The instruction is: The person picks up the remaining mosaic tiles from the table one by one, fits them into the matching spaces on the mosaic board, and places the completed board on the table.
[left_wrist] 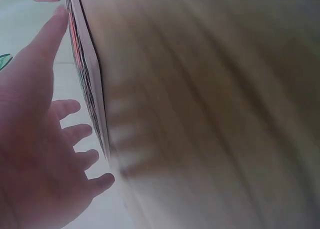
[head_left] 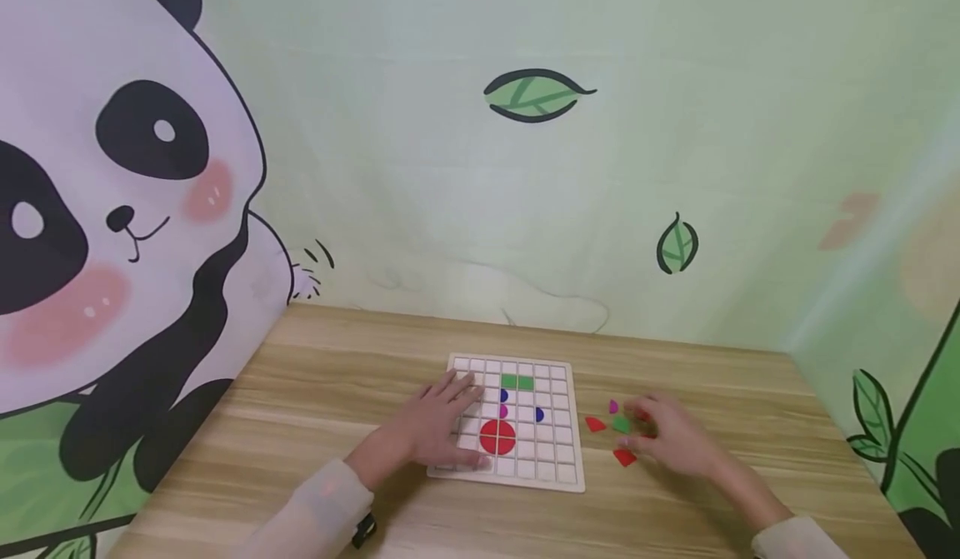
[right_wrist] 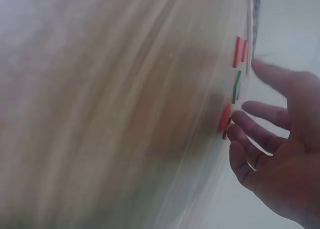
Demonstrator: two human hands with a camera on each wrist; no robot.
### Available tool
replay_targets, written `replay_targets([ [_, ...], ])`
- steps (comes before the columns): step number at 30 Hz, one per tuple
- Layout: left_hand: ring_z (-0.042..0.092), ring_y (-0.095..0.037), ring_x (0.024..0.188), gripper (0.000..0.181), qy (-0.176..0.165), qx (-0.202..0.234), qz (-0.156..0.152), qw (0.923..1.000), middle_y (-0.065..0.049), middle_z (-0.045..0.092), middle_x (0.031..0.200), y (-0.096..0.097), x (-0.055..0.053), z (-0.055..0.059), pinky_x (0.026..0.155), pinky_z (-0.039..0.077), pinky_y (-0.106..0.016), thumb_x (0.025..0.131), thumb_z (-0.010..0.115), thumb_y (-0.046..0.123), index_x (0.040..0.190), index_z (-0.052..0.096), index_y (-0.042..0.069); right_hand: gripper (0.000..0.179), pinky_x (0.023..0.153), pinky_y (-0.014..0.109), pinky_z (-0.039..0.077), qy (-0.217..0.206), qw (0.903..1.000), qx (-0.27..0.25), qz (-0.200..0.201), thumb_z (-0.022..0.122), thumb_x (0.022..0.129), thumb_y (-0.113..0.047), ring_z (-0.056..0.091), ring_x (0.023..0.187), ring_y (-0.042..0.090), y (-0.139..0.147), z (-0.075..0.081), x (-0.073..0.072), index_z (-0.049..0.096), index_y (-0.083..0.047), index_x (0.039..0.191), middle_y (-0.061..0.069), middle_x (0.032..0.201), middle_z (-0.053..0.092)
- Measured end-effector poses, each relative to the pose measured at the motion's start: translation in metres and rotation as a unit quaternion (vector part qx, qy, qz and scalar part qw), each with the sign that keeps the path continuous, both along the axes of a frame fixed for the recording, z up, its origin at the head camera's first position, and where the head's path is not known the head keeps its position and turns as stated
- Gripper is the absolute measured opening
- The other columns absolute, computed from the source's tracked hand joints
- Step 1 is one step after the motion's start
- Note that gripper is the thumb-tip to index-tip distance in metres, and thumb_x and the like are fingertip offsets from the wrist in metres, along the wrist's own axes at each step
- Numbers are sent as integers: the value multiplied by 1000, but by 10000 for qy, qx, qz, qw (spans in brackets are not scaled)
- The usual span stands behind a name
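Observation:
A white grid board (head_left: 543,480) lies on the wooden table, and my left hand (head_left: 438,421) rests on its left side with fingers spread. On the board are two green squares (head_left: 517,382), blue half-circles (head_left: 539,415), a magenta half-circle (head_left: 503,411) and a red circle (head_left: 497,437) of quarter pieces. Right of the board, my right hand (head_left: 675,438) hovers at several loose pieces. Among them are a green piece (head_left: 621,424), a magenta half-circle (head_left: 613,406) and red pieces (head_left: 595,424). In the right wrist view its thumb and bent fingers are apart, near a red piece (right_wrist: 225,117), holding nothing.
The wooden table (head_left: 360,342) meets a pale green cloth backdrop (head_left: 420,167) printed with a panda (head_left: 172,292) and leaves. A small black object (head_left: 364,531) shows by the left sleeve (head_left: 322,505).

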State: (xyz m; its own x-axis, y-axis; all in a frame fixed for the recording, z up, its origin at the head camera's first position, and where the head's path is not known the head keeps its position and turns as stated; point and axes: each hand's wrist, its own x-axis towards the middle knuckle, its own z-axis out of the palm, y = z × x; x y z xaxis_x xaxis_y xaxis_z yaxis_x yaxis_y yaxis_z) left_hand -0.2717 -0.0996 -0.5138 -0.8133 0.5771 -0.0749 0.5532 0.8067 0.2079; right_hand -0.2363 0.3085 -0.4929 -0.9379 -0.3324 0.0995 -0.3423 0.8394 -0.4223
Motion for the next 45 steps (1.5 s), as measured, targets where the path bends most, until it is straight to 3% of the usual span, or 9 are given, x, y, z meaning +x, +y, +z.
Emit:
replay_targets([
  [6,10,-41,162,116,-233,-127,10,9996,-10,15,177,-1,2,3,126,20,-63,82,61,89,169,30,19,28,82,43,54,-27,9997,203,-105,86,88,-16,57,92,20,-5,-7,-11,73,-3,109,3,99,63],
  [10,9,-41,162,114,-254,-184,-22,9995,-11,15,177,0,3,7,126,20,-63,83,60,88,169,30,18,18,81,41,53,-62,9998,79,-155,85,88,-10,56,90,19,-7,-10,-14,72,-6,100,2,97,62],
  [21,6,-39,163,114,-396,-228,3,9990,-9,12,178,4,3,5,126,18,-63,84,61,87,170,28,20,22,75,33,53,-335,9987,-367,-136,85,87,-4,58,84,15,-7,-8,-12,66,-7,98,1,92,63],
  [28,5,-39,163,115,-395,-293,12,9988,-8,11,178,3,2,5,127,18,-62,84,59,88,170,26,20,20,69,27,50,-260,9983,-484,167,81,87,2,56,78,12,-5,-6,-12,65,-10,90,-4,83,62],
  [37,6,-40,163,115,-336,-344,-80,9988,-10,11,178,1,2,4,126,19,-63,85,55,90,170,25,19,6,79,36,56,-376,9975,-605,27,72,101,-8,62,88,15,-27,11,-23,75,-10,106,-3,96,72],
  [45,6,-40,163,114,-361,-411,-75,9985,-10,11,178,3,2,6,126,19,-63,85,55,89,170,25,19,7,77,31,55,-500,9900,-1317,-92,72,102,-8,62,90,18,-62,5,-50,72,-12,108,-2,98,70],
])
